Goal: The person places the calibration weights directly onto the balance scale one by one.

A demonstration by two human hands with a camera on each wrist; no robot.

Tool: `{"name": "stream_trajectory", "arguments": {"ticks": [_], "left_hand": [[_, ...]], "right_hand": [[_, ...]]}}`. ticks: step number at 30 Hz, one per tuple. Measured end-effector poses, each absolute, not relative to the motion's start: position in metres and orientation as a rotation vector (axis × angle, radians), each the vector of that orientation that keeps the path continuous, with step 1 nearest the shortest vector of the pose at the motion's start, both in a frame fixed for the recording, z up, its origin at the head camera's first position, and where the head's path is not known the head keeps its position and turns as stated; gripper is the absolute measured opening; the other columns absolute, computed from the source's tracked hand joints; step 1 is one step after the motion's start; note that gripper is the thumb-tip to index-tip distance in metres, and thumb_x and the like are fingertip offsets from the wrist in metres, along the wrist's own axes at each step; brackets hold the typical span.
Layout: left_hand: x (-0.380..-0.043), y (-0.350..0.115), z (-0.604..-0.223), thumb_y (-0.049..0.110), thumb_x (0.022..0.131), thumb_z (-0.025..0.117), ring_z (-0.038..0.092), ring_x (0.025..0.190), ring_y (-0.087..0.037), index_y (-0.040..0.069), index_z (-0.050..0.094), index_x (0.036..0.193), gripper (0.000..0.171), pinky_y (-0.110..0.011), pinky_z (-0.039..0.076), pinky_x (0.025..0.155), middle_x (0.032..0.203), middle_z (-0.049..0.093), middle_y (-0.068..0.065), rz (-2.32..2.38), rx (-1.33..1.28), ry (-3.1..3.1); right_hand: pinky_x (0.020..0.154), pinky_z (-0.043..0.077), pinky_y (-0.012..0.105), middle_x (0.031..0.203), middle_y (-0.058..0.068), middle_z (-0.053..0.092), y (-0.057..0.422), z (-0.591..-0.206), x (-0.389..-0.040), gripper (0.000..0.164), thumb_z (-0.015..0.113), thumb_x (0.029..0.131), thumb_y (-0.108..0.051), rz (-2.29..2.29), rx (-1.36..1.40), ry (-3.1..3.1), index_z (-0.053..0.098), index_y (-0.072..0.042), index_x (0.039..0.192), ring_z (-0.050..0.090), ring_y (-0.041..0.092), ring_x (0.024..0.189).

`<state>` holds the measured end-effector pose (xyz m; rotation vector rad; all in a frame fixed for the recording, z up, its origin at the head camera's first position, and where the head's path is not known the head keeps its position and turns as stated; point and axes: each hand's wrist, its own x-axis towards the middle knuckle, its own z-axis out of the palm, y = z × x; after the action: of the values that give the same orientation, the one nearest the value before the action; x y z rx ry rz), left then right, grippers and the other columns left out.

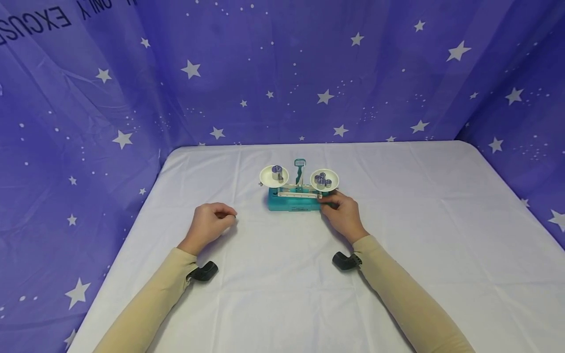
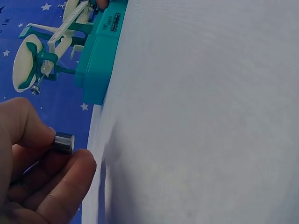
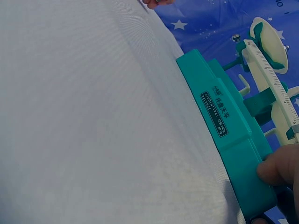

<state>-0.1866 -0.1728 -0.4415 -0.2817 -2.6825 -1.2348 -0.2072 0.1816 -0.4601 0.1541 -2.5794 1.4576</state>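
A teal tray balance [image 1: 293,204] with two cream pans stands at the middle of the table. On its left pan [image 1: 266,179] sit a large metal weight [image 1: 276,172] and a smaller one. Several small metal weights [image 1: 321,182] cluster on the right pan [image 1: 334,184]. My left hand [image 1: 208,226], apart from the balance to its left, pinches a small cylindrical metal weight [image 2: 64,143] between thumb and fingers. At the balance's right end, my right hand [image 1: 344,215] grips the base, the thumb [image 3: 279,165] on its front face.
White cloth covers the table [image 1: 419,235]. A purple curtain [image 1: 265,73] with stars hangs behind and at both sides. Black wrist devices [image 1: 205,271] protrude from both beige sleeves. A scale beam [image 1: 299,195] crosses the front of the balance.
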Motion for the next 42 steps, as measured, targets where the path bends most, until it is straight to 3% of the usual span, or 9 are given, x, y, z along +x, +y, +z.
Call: {"name": "stream_trajectory", "arguments": {"ticks": [27, 42], "left_hand": [[-0.199, -0.161, -0.426, 0.002, 0.078, 0.066, 0.061, 0.068, -0.008, 0.003, 0.081, 0.082, 0.016, -0.017, 0.047, 0.064, 0.079, 0.078, -0.009, -1.19, -0.345, -2.616], [-0.213, -0.149, -0.383, 0.004, 0.081, 0.066, 0.067, 0.072, -0.016, 0.008, 0.082, 0.084, 0.017, -0.021, 0.052, 0.067, 0.087, 0.079, -0.008, -1.157, -0.408, -2.62]], "right_hand": [[0.098, 0.055, 0.041, 0.13, 0.016, 0.07, 0.181, -0.461, -0.207, 0.019, 0.068, 0.085, 0.002, 1.445, 0.155, -2.577, 0.079, 0.0, 0.101, 0.065, 0.032, 0.127], [0.092, 0.055, 0.033, 0.13, 0.016, 0.071, 0.181, -0.46, -0.207, 0.02, 0.069, 0.085, 0.001, 1.433, 0.159, -2.576, 0.079, -0.001, 0.101, 0.067, 0.032, 0.121]]}}
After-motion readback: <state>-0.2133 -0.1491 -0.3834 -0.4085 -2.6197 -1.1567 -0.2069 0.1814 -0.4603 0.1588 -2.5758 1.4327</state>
